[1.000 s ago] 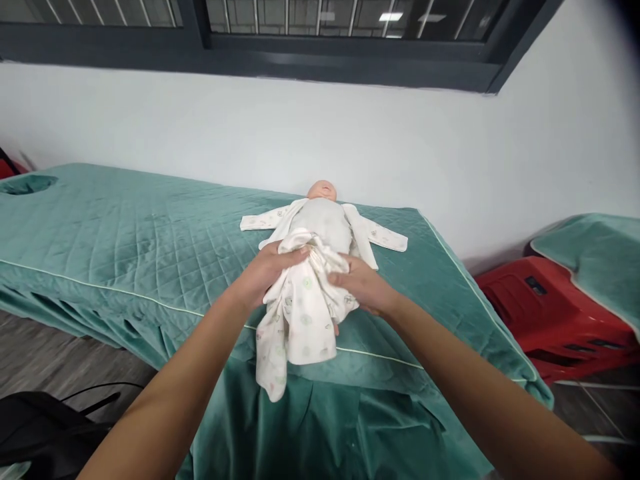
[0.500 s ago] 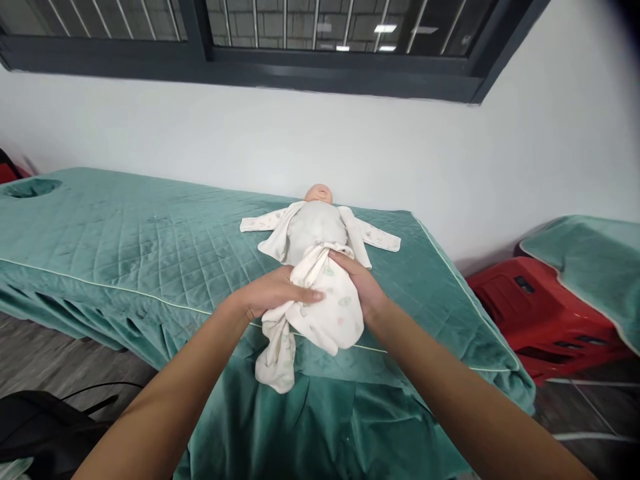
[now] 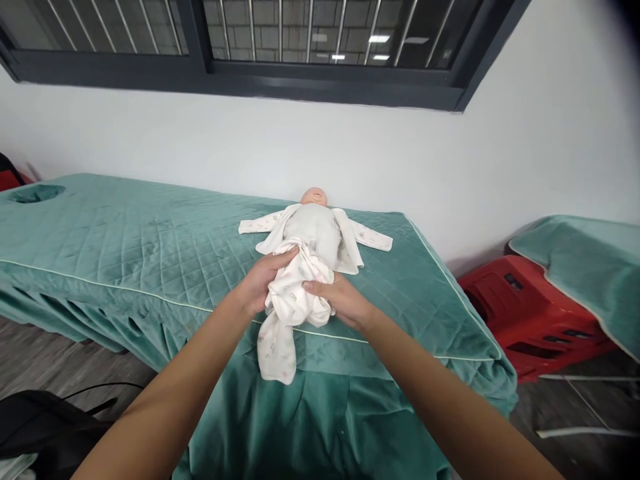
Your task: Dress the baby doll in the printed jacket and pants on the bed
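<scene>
A baby doll [image 3: 314, 196] lies on its back on the green quilted bed, its head toward the wall. Its body is pale grey-white, and an open white printed jacket [image 3: 270, 245] is spread under it with both sleeves out to the sides. White printed baby pants [image 3: 303, 293] are bunched up at the doll's lower end, one leg hanging over the bed's edge. My left hand [image 3: 263, 280] grips the bunched cloth from the left, thumb on top. On the right side, my right hand [image 3: 345, 300] is closed on the same pants. The doll's legs are hidden.
The green bed [image 3: 125, 233] stretches far to the left, with a hole near its end. Red plastic stools [image 3: 530, 307] stand at the right, partly under a green cloth [image 3: 590, 267]. A black bag [image 3: 40, 427] sits at lower left. Behind are a wall and a barred window [image 3: 320, 40].
The pants have become more bunched together. My left hand has moved up to the cloth's top edge, and my right hand has shifted down along its right side.
</scene>
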{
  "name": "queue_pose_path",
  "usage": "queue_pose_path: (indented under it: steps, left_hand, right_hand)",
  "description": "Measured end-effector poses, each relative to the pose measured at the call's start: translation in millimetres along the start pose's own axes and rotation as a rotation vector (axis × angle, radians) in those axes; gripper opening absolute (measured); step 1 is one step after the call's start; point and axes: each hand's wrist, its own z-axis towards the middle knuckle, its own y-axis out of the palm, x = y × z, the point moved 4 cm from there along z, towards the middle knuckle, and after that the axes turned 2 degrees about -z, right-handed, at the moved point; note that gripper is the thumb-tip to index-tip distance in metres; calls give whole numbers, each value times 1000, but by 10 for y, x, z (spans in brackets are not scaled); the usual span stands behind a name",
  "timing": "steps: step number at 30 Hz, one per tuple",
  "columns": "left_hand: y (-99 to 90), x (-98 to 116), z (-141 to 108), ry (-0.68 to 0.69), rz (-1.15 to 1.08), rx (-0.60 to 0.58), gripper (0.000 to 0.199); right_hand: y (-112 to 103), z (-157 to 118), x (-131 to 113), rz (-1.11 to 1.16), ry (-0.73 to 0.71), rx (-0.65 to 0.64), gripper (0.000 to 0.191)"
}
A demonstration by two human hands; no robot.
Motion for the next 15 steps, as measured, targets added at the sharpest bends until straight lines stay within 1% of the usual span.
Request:
queue_pose_path:
  steps: [4, 7, 9, 11, 14, 15]
  left_hand:
    - [75, -33, 9, -8, 3, -46, 34]
    - [73, -126, 7, -43, 47, -65, 43]
    - [50, -190, -27, -78, 129, -66, 53]
    - [46, -229, -81, -118, 260, -107, 59]
    - [78, -229, -143, -185, 473, -226, 55]
    - [79, -212, -145, -197, 525, -230, 52]
  right_hand:
    - [-68, -8, 13, 190, -33, 32, 52]
    - [-150, 1, -41, 279, -72, 94, 48]
    - [-214, 11, -74, 310, -104, 144, 45]
    - [-263, 16, -83, 317, -123, 165, 43]
    - [-302, -1, -41, 310, -117, 169, 39]
    - [-309, -16, -23, 310, -110, 166, 38]
